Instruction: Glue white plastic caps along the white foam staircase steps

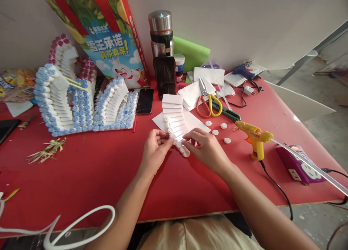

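Observation:
A white stepped piece (175,114) with small white rosettes along its left edge lies in front of me, partly over a flat white sheet (199,124). My left hand (157,148) pinches its left edge, thumb and fingertips at the rosettes. My right hand (205,148) is at its lower right side, thumb and index finger near the bottom rosettes; whether something small sits between those fingertips is hard to tell. Several loose white rosettes (223,125) lie to the right. Beside them rests a yellow glue gun (255,137) with a clear stick in its back.
Red-and-yellow scissors (208,101), a phone (145,101), a steel flask (160,25) and a printed bag (108,43) stand or lie behind. Blue-and-white rosette models (81,108) are at left, a purple power socket (301,165) at right, a white cable loop (81,224) at front left.

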A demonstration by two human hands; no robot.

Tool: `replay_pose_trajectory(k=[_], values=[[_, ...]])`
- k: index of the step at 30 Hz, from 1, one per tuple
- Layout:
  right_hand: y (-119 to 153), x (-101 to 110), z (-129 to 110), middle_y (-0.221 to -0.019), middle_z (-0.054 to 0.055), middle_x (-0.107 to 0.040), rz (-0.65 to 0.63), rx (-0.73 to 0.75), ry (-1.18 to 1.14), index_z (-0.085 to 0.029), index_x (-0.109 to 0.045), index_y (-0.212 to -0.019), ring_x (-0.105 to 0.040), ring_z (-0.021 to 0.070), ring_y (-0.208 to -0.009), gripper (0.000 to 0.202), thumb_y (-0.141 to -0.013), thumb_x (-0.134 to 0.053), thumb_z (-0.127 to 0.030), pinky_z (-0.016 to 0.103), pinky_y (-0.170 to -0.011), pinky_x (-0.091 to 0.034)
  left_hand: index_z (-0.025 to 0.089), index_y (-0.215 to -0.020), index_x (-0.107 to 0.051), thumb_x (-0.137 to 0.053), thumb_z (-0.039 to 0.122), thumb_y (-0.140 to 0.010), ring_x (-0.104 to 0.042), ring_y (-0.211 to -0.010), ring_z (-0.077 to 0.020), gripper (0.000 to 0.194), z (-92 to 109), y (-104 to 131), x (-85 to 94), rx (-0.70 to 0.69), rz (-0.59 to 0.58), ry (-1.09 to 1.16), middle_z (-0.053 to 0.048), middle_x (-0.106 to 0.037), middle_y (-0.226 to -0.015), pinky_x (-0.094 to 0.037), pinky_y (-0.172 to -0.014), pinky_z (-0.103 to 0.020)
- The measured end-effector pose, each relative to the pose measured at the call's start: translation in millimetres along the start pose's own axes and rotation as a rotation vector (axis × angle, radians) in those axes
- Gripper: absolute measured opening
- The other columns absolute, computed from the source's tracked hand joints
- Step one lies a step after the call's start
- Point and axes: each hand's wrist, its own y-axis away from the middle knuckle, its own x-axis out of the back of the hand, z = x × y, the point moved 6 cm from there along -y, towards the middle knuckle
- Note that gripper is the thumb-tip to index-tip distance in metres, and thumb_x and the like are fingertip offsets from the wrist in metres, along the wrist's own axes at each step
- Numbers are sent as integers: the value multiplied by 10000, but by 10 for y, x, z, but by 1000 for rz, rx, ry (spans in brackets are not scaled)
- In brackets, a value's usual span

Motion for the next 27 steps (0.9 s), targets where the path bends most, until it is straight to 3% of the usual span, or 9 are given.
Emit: replay_pose_trajectory(k=[5, 11, 20, 27], values=[[60, -56, 29, -887, 20, -646, -20, -75, -80, -207, -713, -965, -551, 125, -649, 119, -893, -705, -302, 268, -606, -443, 193, -984, -511, -801, 342, -758, -671, -825, -171, 397, -25, -18, -25, -18, -52, -12, -41, -662, -960, -556, -778, -337], [84, -153, 8, -849, 18, -614, 12, -77, -60, -192, -670, -861, -551, 136, -680, 73, -900, -667, -254, 269, -630, -438, 191, -980, -524, -808, 304, -748, -665, -804, -159, 384, -37, -42, -51, -27, -47, -13, -27, -666, -929, -545, -766, -317], [50, -160, -43, -796, 13, -585, 20, -80, -31, -196, -608, -776, -535, 132, -628, 124, -884, -646, -241, 269, -612, -434, 198, -932, -512, -810, 291, -731, -642, -635, -144, 371, -44, -43, -101, 1, 0, 24, -3, -682, -771, -534, -615, -279], [47, -170, -46, -798, 12, -590, 15, -88, -22, -200, -592, -767, -534, 131, -623, 134, -885, -640, -241, 266, -606, -426, 201, -922, -513, -812, 310, -730, -647, -632, -147, 372, -63, -60, -107, -11, 6, 20, -3, -682, -774, -525, -581, -267]])
